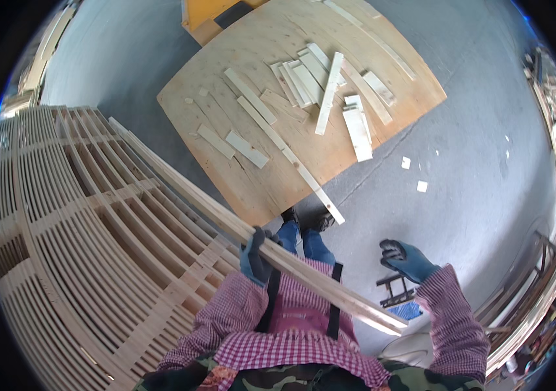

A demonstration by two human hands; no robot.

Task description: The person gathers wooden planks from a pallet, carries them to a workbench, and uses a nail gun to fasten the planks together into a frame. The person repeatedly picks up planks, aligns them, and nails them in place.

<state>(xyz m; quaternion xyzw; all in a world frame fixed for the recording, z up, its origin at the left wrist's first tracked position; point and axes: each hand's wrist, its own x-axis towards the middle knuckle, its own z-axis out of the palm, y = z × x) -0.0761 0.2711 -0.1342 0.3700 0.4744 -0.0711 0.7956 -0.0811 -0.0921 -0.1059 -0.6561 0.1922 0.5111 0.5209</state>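
Left hand in a blue-and-black work glove (256, 259) — fingers wrapped around a long, pale wooden batten (330, 282). Batten slants from far left to near right, passing in front of the torso, alongside the big slatted stack of light wood (44, 260) on the left. Right hand, same glove type (409, 259), is off to the right, apart from the batten; fingers curled — can't tell if fully closed. Far side: broad plywood desk (252, 195) with scattered short whitish wood pieces (309, 75). Small square pale offcuts (422, 186) on grey floor (467, 130), right of desk.
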